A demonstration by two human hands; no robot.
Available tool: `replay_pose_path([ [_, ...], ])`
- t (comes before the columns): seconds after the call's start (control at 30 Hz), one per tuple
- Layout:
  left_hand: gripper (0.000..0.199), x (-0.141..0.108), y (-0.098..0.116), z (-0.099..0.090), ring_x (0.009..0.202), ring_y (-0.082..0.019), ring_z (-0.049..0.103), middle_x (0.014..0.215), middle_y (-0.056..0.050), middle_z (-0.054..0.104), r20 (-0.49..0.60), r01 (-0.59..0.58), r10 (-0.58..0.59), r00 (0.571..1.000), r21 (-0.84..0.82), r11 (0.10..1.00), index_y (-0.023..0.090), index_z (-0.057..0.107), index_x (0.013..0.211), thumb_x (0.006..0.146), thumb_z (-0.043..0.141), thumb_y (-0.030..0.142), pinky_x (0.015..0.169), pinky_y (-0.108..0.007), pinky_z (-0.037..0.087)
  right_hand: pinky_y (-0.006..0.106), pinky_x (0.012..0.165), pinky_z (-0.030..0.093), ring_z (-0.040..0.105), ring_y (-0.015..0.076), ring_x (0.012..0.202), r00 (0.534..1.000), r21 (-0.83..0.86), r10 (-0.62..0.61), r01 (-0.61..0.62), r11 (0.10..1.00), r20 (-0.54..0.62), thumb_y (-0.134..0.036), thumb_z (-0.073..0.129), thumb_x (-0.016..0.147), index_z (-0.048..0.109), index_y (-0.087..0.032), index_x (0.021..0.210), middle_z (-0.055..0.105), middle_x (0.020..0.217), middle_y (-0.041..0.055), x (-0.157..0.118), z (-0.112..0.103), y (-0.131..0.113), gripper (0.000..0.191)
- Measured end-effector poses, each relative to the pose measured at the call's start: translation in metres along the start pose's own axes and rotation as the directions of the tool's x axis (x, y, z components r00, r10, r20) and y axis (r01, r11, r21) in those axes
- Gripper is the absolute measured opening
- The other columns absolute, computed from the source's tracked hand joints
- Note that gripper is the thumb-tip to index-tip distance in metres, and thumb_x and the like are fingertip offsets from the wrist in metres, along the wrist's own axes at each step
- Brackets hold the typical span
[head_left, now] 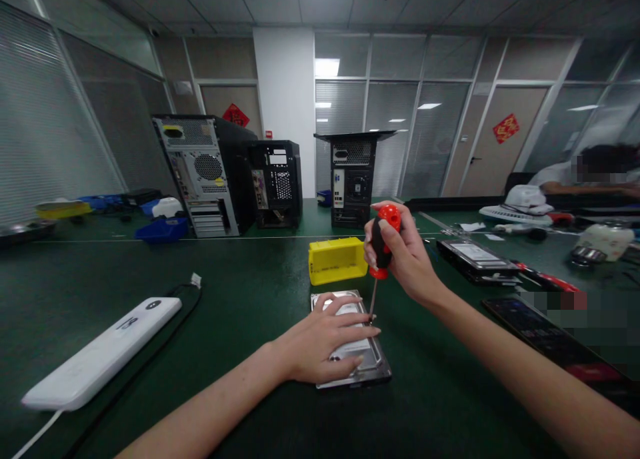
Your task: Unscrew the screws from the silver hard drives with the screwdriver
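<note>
A silver hard drive (373, 364) lies flat on the green tabletop in front of me. My left hand (333, 339) rests across its top with fingers spread, covering much of its label. In my right hand (403, 249) is a screwdriver (384, 246) with a red and black handle, held nearly upright. Its thin shaft reaches down to the drive's right edge, between the outstretched fingers of my left hand. The tip and whatever it touches are too small to make out. Just behind the drive is a yellow plastic bin (337, 262).
Several computer cases (207, 172) stand at the back. On the left lies a white power bank (105, 352) with cables. To the right are stacked hard drives (475, 256), a red-black tool (547, 277) and a phone (550, 339). A person sits at far right.
</note>
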State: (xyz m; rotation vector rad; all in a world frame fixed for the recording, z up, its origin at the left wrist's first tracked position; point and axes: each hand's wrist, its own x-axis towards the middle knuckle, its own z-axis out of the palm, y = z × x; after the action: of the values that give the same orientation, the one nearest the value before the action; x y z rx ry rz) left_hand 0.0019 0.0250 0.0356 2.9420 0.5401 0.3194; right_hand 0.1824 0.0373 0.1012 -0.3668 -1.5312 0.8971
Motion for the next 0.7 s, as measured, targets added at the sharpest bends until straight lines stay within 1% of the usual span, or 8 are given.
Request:
replay_pose_path([
  [0.27,0.048,-0.0001,-0.0002,0.0009,0.130,-0.031,0.030,0.140,-0.003,0.043,-0.010,-0.003,0.003,1.000,-0.013,1.000,0.031,0.038,0.136,0.089,0.043,0.042,0.103,-0.054,0.019,0.020,0.046,0.041,0.049,0.0047,0.054,1.000,0.011,0.001,-0.001,1.000,0.003,-0.031,0.050,0.090,0.043,-0.028,0.111,0.047,0.079,-0.0035,-0.0001,-0.0005,-0.0004,0.022],
  [0.5,0.048,-0.0010,0.0005,0.0008,0.130,-0.032,0.030,0.140,-0.002,0.043,-0.005,0.010,-0.010,1.000,-0.019,1.000,0.032,0.038,0.136,0.089,0.042,0.042,0.104,-0.053,0.019,0.019,0.045,0.041,0.048,0.0047,0.053,1.000,-0.014,0.001,-0.001,1.000,-0.013,-0.035,0.050,0.089,0.042,-0.028,0.111,0.047,0.077,-0.0043,0.0006,0.0004,0.0003,0.025],
  [0.7,0.048,-0.0010,0.0007,-0.0011,0.129,-0.032,0.031,0.139,-0.003,0.043,-0.004,0.004,-0.005,1.000,-0.018,1.000,0.031,0.038,0.136,0.089,0.041,0.042,0.104,-0.053,0.019,0.021,0.048,0.041,0.048,0.0051,0.053,1.000,-0.036,0.016,-0.016,0.999,-0.025,-0.034,0.053,0.087,0.041,-0.029,0.109,0.048,0.080,-0.0038,-0.0004,0.0025,-0.0008,0.025],
])
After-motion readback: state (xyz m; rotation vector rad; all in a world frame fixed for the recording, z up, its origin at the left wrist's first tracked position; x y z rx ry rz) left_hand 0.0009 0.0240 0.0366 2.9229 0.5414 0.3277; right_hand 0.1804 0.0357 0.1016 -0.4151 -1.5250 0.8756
